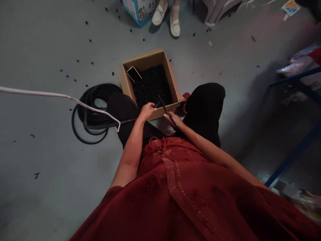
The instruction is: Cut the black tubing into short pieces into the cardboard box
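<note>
My left hand (147, 111) is closed in a pinch above the near edge of a cardboard box (129, 87). A short dark end of black tube (156, 105) sticks out from its fingertips. The ribbed tube (127, 121) passes over my left thigh and under my left forearm, coming from a coil (94, 110) on the floor. My right hand (174, 120) is wrapped round black scissors (164, 105), whose blades point up toward the box, just right of the tube end. Small black pieces (152, 83) fill the box, with a light-rimmed dark rectangular object (134, 74) lying on them.
A white cord (62, 95) stretches in from the left to a bent end near my left knee. Black bits are scattered on the grey floor (50, 134). Ahead are another person's white shoes (175, 27), a blue box (140, 13) and a plastic stool (218, 10). A blue frame (296, 154) stands at right.
</note>
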Motion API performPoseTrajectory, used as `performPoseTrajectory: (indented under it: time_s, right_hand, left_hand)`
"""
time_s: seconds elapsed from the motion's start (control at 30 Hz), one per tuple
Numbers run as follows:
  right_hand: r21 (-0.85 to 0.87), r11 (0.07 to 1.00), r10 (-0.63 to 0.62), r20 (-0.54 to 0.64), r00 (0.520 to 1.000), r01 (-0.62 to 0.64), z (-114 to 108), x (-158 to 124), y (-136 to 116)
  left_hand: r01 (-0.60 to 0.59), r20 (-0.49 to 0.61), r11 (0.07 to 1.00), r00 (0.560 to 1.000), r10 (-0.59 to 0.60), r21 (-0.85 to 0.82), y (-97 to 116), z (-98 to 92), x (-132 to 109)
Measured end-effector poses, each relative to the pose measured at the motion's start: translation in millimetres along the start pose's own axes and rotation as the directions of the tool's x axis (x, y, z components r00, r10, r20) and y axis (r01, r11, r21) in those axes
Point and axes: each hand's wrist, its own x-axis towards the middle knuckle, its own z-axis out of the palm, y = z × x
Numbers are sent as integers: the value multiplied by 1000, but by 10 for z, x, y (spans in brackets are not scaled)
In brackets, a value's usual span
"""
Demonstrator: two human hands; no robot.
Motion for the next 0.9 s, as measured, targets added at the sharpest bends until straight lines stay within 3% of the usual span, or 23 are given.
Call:
performPoseTrajectory:
  time_s: [0.23,0.4,0.5,0.9]
  right_hand:
    - [87,996,-24,58,998,19,-65,-221,-69]
    - [-8,998,-68,77,995,69,-76,-223,-82]
    - [-66,993,-94,87,992,100,-75,-216,-94]
    - [-63,993,-92,88,992,98,-93,-215,-87]
  left_hand:
    - [-27,24,988,999,31,-151,32,-40,-23]
    - [25,65,977,998,-11,-213,47,-38,-32]
    - [60,94,971,995,-40,-230,63,-35,-39]
    - [18,132,973,991,12,-228,25,-32,-15]
